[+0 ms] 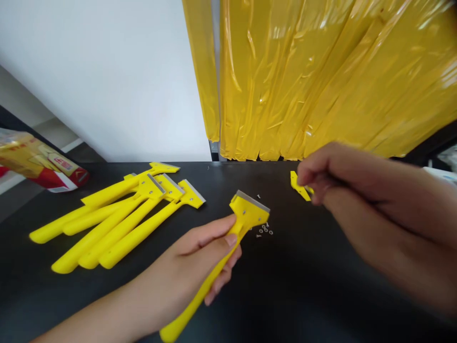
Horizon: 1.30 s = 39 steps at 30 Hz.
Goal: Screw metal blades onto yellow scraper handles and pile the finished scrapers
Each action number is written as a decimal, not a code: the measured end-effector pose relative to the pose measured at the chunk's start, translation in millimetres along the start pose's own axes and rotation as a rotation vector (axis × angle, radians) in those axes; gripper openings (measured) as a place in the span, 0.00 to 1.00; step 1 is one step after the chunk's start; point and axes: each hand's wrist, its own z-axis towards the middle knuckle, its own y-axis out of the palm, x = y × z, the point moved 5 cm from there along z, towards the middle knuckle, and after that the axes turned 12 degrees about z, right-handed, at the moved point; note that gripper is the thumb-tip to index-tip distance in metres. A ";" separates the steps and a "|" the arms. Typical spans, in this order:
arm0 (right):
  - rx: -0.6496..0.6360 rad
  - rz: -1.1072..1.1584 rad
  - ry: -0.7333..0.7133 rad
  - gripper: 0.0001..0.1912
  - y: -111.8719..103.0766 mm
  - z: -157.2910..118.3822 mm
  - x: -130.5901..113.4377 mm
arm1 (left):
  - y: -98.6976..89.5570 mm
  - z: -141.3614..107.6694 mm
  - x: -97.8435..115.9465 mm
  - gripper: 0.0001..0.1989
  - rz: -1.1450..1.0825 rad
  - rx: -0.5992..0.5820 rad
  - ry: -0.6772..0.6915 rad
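My left hand [200, 257] is closed around the handle of a yellow scraper [246, 215], which is tilted with its head up and to the right. A metal blade runs along the head's upper edge, and two screws show on its face. My right hand [317, 178], smeared by motion, has its fingers curled together beside a small yellow scraper head piece [299, 186] on the table. A bit of yellow shows at the fingertips, but what they hold is hidden. Several small screws and nuts [264, 229] lie just right of the held scraper's head.
A pile of several yellow scrapers [117, 219] lies on the black table [257, 295] at the left. Behind it stands a red and gold packet [43, 162]. A white panel [124, 71] and a yellow plastic curtain [303, 71] rise along the table's far edge.
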 end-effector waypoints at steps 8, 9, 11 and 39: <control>-0.461 0.686 0.761 0.23 79.5 -35.4 36.5 | -4.0 -5.0 10.6 0.28 1.227 0.318 0.443; -0.468 0.761 0.799 0.23 85.6 -37.9 40.4 | -3.1 -4.1 9.1 0.28 1.280 0.327 0.430; -0.472 0.930 0.856 0.23 95.4 -41.3 47.1 | -2.2 -2.9 7.9 0.28 1.355 0.337 0.404; -0.257 0.244 0.674 0.20 12.1 -16.4 148.6 | -2.7 -3.4 7.1 0.32 1.299 0.241 0.479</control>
